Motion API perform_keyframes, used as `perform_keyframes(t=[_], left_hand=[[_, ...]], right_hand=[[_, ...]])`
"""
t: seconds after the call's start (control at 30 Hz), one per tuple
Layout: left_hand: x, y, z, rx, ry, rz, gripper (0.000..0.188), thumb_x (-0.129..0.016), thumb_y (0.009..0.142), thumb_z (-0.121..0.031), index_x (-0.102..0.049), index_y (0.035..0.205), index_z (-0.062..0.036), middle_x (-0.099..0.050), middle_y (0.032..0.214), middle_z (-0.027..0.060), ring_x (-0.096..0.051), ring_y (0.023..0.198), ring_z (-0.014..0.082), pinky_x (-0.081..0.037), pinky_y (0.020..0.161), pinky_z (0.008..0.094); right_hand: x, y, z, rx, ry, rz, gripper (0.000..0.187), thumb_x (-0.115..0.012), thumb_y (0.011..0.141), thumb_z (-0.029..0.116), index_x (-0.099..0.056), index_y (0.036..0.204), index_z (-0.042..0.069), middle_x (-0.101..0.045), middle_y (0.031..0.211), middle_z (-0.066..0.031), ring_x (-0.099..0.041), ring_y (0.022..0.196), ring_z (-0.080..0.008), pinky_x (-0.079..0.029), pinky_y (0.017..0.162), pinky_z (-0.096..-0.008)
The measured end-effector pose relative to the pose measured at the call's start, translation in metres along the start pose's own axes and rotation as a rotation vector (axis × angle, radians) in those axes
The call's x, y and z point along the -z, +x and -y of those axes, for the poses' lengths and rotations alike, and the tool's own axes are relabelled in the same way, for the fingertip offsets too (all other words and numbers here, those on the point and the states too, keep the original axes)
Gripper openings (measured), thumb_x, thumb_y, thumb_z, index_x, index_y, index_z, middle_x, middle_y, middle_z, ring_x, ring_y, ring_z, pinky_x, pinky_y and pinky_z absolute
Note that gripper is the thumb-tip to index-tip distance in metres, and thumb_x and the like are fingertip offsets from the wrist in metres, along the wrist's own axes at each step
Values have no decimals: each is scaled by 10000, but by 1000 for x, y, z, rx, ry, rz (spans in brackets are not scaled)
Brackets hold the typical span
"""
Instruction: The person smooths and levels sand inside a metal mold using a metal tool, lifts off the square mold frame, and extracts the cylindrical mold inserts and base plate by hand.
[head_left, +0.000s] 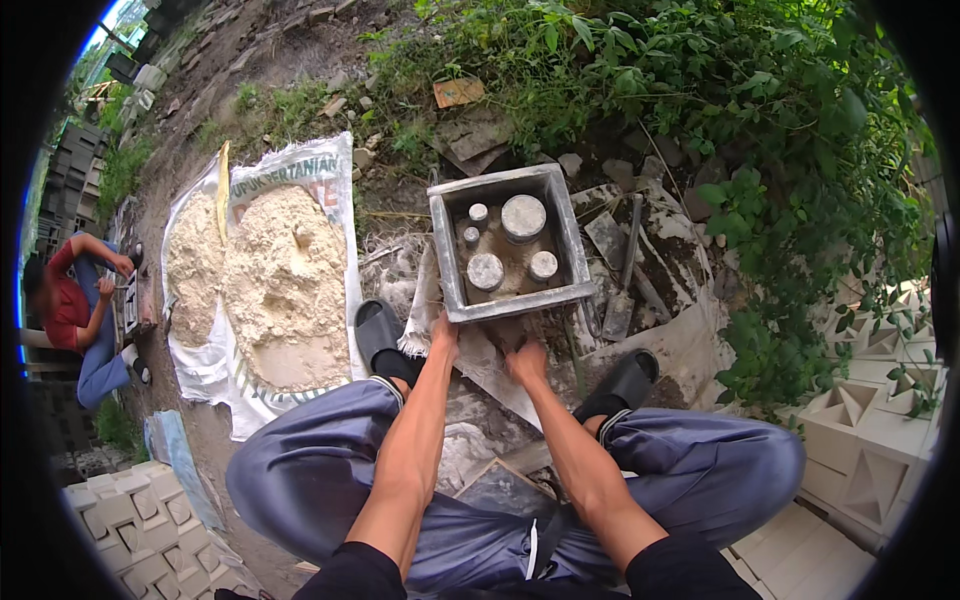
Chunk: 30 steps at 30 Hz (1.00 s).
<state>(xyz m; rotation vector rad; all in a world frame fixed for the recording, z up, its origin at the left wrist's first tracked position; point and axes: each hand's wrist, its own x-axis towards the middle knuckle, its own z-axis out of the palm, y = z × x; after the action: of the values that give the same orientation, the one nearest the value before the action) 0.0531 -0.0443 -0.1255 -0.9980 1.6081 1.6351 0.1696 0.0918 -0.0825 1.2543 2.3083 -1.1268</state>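
Dark sleeves at the lower edge, nearest you; your bare forearms run up to frame centre between bent knees. Square grey box just above centre, open-topped, with five round-topped cylinders of differing sizes inside. Your left hand is at its lower-left corner, fingers mostly hidden; cannot tell their opening or grip. Your right hand is just below the box's near edge, fingers bent; cannot tell how far closed or whether they hold anything. Pale powder heaped on white sacking, left of centre. Seated person, far left.
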Motion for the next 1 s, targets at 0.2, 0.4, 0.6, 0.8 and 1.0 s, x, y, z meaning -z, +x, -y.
perform_keyframes(t=[0.2,0.4,0.6,0.8,1.0], left_hand=[[20,9,2,-231,112,-65,361,-601,803,-355,-646,907,-12,-569,746,53,-513,627,188,-391,543,362],[20,-11,-31,-178,483,-45,486,-501,877,-352,-563,1166,34,-590,1133,157,-562,953,270,-434,806,363],[-20,-23,-80,-261,-69,-77,698,-414,898,-554,-468,1287,23,-520,1281,206,-498,1174,324,-364,971,351],[-35,-59,-101,-594,445,29,767,-366,886,-645,-485,1259,15,-562,1209,199,-509,1147,310,-390,957,395],[53,71,5,-559,265,46,508,-564,868,-406,-543,1175,-1,-633,1009,149,-603,903,269,-469,786,357]], right_hand=[[-4,15,2,245,55,-54,439,-706,668,180,-589,1021,-54,-625,958,-283,-601,931,-427,-494,810,-448],[3,-6,5,281,2,-90,600,-743,656,163,-511,1182,-9,-560,1114,-265,-557,1009,-418,-465,871,-440],[-5,-17,-1,460,-91,-225,668,-758,674,157,-447,1231,-43,-469,1221,-253,-507,1074,-424,-438,902,-461],[-3,-18,-13,350,-140,-140,642,-751,697,149,-444,1223,-54,-466,1195,-266,-515,1044,-431,-454,864,-463],[-21,-24,7,414,-119,-156,608,-736,701,124,-457,1210,-60,-458,1202,-285,-506,1041,-448,-449,863,-470]])
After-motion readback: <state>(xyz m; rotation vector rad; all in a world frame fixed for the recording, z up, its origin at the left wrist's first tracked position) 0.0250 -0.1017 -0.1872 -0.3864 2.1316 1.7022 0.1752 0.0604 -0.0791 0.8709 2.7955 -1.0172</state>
